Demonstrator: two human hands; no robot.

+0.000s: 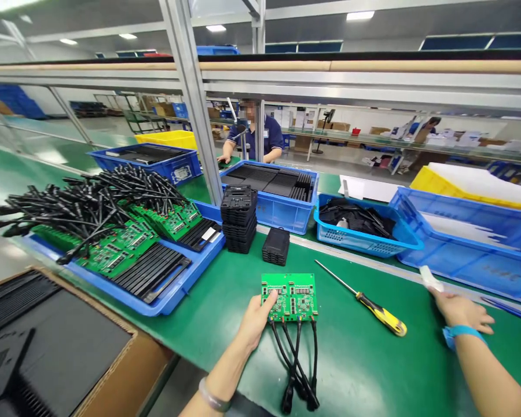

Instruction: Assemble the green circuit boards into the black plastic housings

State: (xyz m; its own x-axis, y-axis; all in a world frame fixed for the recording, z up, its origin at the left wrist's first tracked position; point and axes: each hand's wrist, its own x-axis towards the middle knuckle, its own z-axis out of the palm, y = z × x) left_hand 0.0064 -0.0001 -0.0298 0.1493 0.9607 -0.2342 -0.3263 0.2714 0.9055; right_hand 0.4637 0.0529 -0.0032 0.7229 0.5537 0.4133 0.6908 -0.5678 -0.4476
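Note:
My left hand (260, 313) grips a green circuit board (304, 307) by its left edge, thumb on top. Two small digit displays sit on the board, and black cables (295, 362) with plugs hang from its near edge over the green bench. Off to the right, my right hand (462, 313) pinches a small white piece (430, 279) between thumb and forefinger, its other fingers spread; what the piece is I cannot make out. Between the hands lies a screwdriver (373, 310) with a yellow and black handle.
Left, a blue tray (173, 298) bears cabled boards and black panels. Black cases stand in a tall stack (239, 223) and a short one (276, 246). Behind are a blue bin (286, 214) of black parts, a blue basket (364, 246) and a metal post (195, 104). A person (271, 136) sits opposite.

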